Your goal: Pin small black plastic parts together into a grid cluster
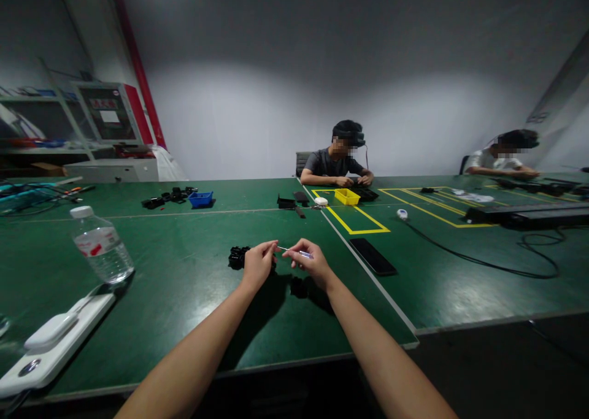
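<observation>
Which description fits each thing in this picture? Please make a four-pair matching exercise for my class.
Things:
1. slim tool
2. bottle
3. phone-like slab
4. small bin

Descriptions:
A. black, lying flat
B. yellow, near a co-worker's hands
C. clear, with a white cap
D. held in the right hand

Pairs: 1-D, 2-C, 3-A, 4-B

Two bare hands [259, 262], slender wrists [332, 282] and uncovered, smooth forearms [202, 350], broader toward the view's lower edge

The tool handle [306, 255] is purplish, the table [184, 302] green.
</observation>
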A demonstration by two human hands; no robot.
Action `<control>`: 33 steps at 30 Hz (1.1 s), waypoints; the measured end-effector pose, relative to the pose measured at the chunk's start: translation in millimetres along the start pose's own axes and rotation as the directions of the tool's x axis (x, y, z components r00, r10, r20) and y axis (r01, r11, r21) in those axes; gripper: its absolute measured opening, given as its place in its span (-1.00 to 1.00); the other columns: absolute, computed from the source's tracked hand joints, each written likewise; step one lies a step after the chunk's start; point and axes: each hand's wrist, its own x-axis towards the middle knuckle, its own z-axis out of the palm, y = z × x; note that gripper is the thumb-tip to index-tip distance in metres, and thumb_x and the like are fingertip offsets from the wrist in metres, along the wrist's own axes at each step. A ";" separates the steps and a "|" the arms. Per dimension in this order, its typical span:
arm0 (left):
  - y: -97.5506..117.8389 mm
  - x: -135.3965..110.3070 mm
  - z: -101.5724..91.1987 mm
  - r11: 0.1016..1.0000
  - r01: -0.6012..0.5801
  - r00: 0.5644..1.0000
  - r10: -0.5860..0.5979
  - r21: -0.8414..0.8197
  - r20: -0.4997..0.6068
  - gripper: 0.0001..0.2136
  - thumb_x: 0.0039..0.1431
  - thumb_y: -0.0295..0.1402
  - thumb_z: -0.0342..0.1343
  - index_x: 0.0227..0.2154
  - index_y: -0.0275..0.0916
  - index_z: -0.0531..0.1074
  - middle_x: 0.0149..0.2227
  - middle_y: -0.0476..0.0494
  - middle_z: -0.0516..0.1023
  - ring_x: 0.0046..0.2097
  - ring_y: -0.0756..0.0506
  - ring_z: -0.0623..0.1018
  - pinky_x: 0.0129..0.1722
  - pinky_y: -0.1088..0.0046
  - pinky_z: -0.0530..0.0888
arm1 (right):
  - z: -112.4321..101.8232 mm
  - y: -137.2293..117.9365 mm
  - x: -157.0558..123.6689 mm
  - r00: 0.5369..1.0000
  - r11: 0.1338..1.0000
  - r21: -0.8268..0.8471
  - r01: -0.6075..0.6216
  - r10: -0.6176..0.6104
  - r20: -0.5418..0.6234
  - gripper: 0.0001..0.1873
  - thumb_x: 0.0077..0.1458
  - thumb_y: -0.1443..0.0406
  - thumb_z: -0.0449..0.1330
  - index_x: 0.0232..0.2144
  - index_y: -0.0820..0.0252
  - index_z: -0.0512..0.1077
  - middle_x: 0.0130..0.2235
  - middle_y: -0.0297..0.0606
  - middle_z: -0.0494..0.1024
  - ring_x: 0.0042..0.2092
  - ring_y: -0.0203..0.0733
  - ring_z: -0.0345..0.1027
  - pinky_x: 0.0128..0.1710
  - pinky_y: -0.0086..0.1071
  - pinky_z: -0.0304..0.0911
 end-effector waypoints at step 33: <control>-0.9 -2.5 0.9 0.996 -0.059 0.998 0.058 0.063 0.022 -0.71 0.25 -0.27 0.01 -0.14 -0.29 0.56 -0.54 -0.04 0.56 -0.52 -0.01 0.50 -0.47 0.53 0.38 | 0.7 6.2 4.0 0.999 0.994 0.104 -0.033 0.036 -0.026 -0.60 -0.12 0.05 0.35 -0.50 0.18 0.29 -0.39 -0.21 0.64 -0.59 -0.28 0.43 -0.64 -0.49 0.16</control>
